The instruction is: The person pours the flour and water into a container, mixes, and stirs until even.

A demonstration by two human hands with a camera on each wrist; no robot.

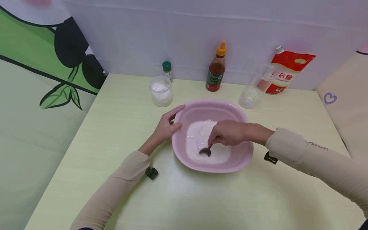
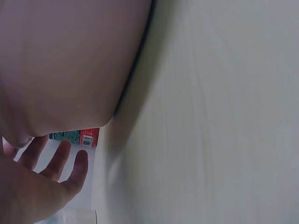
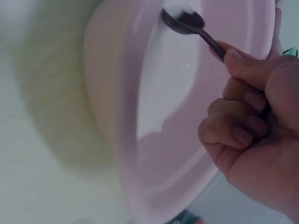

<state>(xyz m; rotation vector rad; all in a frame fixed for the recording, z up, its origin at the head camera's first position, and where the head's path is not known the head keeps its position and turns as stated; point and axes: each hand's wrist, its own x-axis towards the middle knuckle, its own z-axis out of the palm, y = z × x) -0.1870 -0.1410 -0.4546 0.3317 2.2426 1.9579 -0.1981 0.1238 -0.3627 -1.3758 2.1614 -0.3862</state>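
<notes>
A pink plastic basin (image 1: 212,168) stands on the table with a white, wet-looking mixture (image 1: 196,137) in its bottom. My left hand (image 1: 166,126) holds the basin's left rim, thumb and forefinger on the edge. Other fingers (image 2: 58,161) of that hand are spread beside the basin's outer wall in the left wrist view. Over the basin my right hand (image 1: 230,132) grips a dark spoon (image 1: 205,151) by its handle, the fingers curled round it. In the right wrist view the spoon's bowl (image 3: 184,21) carries some white stuff.
Behind the basin stand a clear cup of white powder (image 1: 161,92), a small green-capped jar (image 1: 167,68) and a sauce bottle (image 1: 215,73). Farther right are a tall clear container (image 1: 250,95) with some liquid and a red and white sugar pouch (image 1: 284,75). A cloth backdrop (image 1: 143,35) borders the table.
</notes>
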